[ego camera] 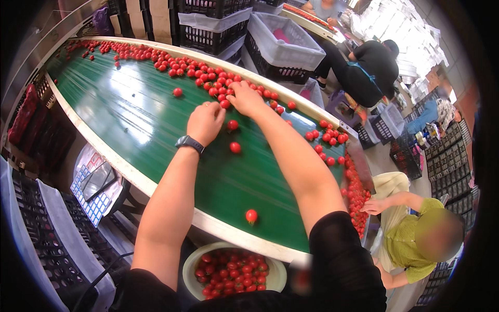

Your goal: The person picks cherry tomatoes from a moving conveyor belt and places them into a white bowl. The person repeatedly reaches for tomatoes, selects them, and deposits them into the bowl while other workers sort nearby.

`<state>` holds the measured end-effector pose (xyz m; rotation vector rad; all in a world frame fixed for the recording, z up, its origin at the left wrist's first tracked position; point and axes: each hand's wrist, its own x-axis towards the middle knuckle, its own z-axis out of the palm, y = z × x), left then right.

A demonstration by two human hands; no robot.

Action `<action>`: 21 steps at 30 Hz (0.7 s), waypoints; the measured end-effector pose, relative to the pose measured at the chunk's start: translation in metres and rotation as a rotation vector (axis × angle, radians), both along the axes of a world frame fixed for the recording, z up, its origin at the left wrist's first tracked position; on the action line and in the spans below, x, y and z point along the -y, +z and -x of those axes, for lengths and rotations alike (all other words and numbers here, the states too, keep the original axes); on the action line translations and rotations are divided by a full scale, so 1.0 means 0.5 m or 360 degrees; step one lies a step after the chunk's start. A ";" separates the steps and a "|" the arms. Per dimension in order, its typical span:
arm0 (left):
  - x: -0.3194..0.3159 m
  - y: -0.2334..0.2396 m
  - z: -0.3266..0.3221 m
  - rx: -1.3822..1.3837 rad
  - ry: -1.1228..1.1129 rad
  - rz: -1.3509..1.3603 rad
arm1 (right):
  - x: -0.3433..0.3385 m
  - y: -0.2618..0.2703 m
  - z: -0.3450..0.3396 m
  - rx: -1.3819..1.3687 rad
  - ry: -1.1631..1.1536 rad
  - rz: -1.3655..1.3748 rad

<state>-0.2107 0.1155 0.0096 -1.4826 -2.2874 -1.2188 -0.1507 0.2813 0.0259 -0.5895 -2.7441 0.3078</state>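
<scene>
Many red cherry tomatoes [206, 74] lie in a long band against the far rail of a green conveyor belt [156, 113]. My right hand [245, 96] reaches over the near side of this band, its fingertips among the tomatoes; whether it grips one is hidden. Just left of it is my left hand [206, 121], its fingers curled and a watch on the wrist; what is between the fingers cannot be made out. A few single tomatoes [235, 147] lie apart on the belt below my hands. Directly before me, under the near rail, stands a pale bowl [188, 269] filled with tomatoes.
White rails [128, 173] edge the belt. Tomatoes gather in a trough [354, 195] at its right end, where a person in a yellow-green top [405, 238] has a hand. Lined black crates [288, 46] stand beyond the belt, others at lower left. More people sit farther back.
</scene>
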 end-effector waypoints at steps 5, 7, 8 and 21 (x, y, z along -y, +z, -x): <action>0.001 -0.025 0.015 -0.0124 0.0435 -0.0081 | -0.011 0.011 0.000 0.0373 -0.0067 -0.0032; -0.002 -0.023 0.013 -0.0178 0.0504 -0.0044 | -0.038 0.014 -0.013 0.0041 -0.0046 0.0418; -0.005 -0.024 0.015 -0.0184 0.0540 -0.0078 | -0.042 0.008 -0.014 -0.0153 0.0025 0.0536; -0.010 -0.026 0.020 -0.0092 0.0818 -0.0145 | -0.022 0.092 -0.048 0.0705 0.0163 0.0975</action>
